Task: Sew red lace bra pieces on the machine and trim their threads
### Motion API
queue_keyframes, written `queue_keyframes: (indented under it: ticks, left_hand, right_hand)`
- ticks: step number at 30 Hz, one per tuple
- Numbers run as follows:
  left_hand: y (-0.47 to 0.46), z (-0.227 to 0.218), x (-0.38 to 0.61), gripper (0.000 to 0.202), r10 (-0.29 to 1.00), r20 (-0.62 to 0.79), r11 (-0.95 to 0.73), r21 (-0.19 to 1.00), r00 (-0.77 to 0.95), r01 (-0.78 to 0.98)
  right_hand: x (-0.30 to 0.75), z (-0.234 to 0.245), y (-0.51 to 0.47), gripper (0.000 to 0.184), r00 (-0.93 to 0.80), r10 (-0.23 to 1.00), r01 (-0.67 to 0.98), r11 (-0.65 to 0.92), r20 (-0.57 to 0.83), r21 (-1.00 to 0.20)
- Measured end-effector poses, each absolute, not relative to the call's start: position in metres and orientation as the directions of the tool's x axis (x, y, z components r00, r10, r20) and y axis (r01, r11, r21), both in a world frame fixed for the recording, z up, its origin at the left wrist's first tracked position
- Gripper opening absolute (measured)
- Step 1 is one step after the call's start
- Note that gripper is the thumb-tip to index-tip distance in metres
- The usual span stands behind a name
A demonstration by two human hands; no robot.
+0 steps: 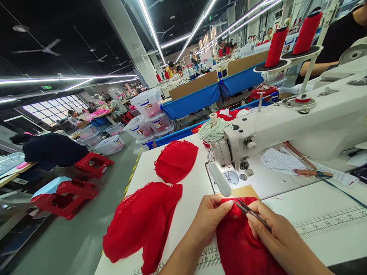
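My left hand [213, 215] pinches the top edge of a red fabric piece [237, 244] between thumb and fingers, just in front of the sewing machine [229, 147]. Dark tweezers [254, 215] are held in my right hand [266, 225], their points at the same edge, close to my left thumb. The red fabric hangs down below both hands toward the front of the table. To the left lie two more red pieces with lacy edges, a large one [137, 217] and a smaller one [177, 160]. The machine's lamp lights the needle plate [231, 178].
A coil of pale cord [215, 130] sits on the machine head. Two red thread cones [276, 47] stand behind it. Paper slips and a wooden-handled tool [312, 173] lie under the machine arm. Printed rulers [332, 221] mark the table's front. Red stools [67, 194] and plastic bins [147, 103] stand beyond.
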State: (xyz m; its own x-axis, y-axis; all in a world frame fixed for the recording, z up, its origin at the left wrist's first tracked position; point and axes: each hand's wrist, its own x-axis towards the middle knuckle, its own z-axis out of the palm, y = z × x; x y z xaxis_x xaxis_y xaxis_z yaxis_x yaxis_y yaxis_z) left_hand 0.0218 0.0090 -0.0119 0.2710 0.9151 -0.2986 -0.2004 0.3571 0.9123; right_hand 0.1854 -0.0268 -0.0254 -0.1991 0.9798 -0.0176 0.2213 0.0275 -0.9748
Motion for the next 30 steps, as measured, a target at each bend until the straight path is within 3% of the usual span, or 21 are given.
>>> queue_keyframes:
  ticks: [30]
  left_hand:
    - [0.0087, -0.0093, 0.021, 0.027, 0.912, -0.287, 0.351, 0.915, 0.292, -0.199]
  right_hand:
    - [0.1842, -0.024, -0.0266, 0.032, -0.185, 0.982, 0.217, 0.0, -0.041, -0.976]
